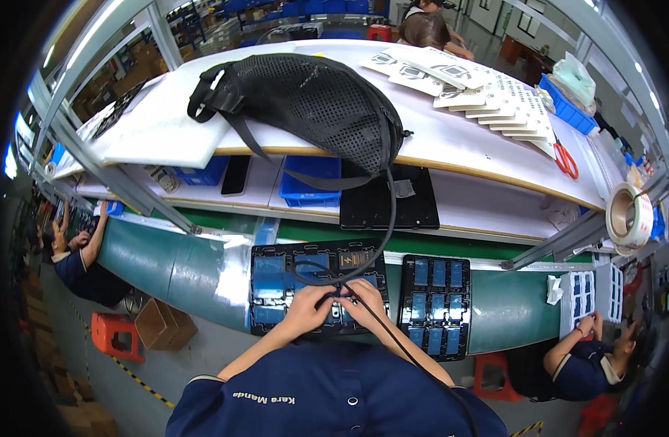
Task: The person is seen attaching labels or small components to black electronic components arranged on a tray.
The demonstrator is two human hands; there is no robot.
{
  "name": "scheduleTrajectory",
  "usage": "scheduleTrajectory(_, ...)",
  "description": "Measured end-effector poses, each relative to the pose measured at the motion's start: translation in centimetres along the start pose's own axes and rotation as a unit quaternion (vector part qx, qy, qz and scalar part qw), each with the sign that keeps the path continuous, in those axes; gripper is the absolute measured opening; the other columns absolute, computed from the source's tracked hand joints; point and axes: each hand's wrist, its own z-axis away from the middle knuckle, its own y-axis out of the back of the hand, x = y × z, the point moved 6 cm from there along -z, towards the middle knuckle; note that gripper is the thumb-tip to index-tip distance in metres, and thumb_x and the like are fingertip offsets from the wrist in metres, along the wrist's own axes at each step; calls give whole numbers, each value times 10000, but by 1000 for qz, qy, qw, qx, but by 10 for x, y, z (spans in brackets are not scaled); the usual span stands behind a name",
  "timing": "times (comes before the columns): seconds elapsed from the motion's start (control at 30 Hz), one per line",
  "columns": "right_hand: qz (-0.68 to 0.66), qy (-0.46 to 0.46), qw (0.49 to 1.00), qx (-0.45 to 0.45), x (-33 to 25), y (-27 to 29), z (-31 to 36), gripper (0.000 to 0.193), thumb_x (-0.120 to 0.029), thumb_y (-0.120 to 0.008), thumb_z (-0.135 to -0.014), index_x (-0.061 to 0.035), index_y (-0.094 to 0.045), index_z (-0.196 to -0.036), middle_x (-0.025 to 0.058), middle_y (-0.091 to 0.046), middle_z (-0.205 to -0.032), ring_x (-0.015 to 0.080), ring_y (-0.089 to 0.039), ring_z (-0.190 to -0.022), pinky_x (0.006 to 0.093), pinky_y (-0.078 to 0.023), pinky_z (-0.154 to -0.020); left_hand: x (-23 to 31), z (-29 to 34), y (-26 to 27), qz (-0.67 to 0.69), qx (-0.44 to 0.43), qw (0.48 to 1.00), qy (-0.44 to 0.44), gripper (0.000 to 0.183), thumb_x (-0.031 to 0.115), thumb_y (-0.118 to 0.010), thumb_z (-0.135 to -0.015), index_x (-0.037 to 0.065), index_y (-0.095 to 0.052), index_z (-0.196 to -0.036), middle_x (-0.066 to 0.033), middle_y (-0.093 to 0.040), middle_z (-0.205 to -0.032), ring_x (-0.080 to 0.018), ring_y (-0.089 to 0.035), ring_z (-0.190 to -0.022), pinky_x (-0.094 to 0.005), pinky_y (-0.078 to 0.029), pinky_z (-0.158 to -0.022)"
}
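A black moulded tray (259,298) lies on the green belt in front of me, with blue-filmed rectangular parts (270,266) in its pockets. Over its near middle, my left hand (310,309) and my right hand (365,304) meet with fingers pinched together. Between the fingertips is something small and dark that I cannot make out. A black cable (390,218) hangs down from above, loops over the tray and passes across my right hand. One pocket at the tray's far right shows a dark part with a gold mark (355,258).
A second black tray (403,298) of blue-filmed parts is right of mine. The shelf above holds a black mesh bag (313,95), stacked white printed sheets (487,102), red scissors (565,160) and blue bins (305,191). Tape rolls (629,218) hang right. Co-workers sit at both belt ends.
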Motion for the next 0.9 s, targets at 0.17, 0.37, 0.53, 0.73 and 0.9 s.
scheduleTrajectory(0.17,12,-40,999,-25,-1,-2,4,203,-118,-762,-711,-18,-623,-821,109,-636,-852,299,-620,-810,351,-492,-714,-6,-1,6,83,-1,996,14,181,100,-700,-809,1,-660,-955,-159,-662,-866,-317,-649,-824,-364,-497,-740)
scheduleTrajectory(0.37,-71,-76,995,-3,-3,0,5,159,-29,-747,-741,-18,-721,-897,95,-704,-897,228,-653,-847,318,-513,-750,-14,-1,20,86,41,994,56,118,102,-704,-814,-1,-674,-863,-151,-660,-780,-305,-638,-714,-362,-477,-637)
scheduleTrajectory(0.53,-151,-184,971,5,6,17,1,128,10,-726,-771,9,-707,-898,94,-684,-924,182,-652,-865,287,-527,-770,-26,11,33,73,45,996,-9,243,180,-757,-759,4,-682,-908,-135,-665,-806,-311,-644,-757,-374,-495,-677)
scheduleTrajectory(0.73,-144,-270,927,215,59,105,16,142,4,-711,-793,23,-686,-931,52,-673,-856,116,-620,-790,236,-505,-697,-56,2,93,47,156,984,69,450,161,-623,-862,-70,-525,-1235,-265,-589,-1159,-391,-578,-1075,-403,-441,-943)
scheduleTrajectory(0.9,-262,-274,889,257,59,85,-7,379,37,-705,-787,45,-613,-1154,20,-619,-866,100,-591,-770,222,-493,-668,-63,-65,87,-131,104,985,41,822,174,-653,-824,-122,-172,-1421,-310,-472,-1230,-440,-466,-1125,-456,-353,-986)
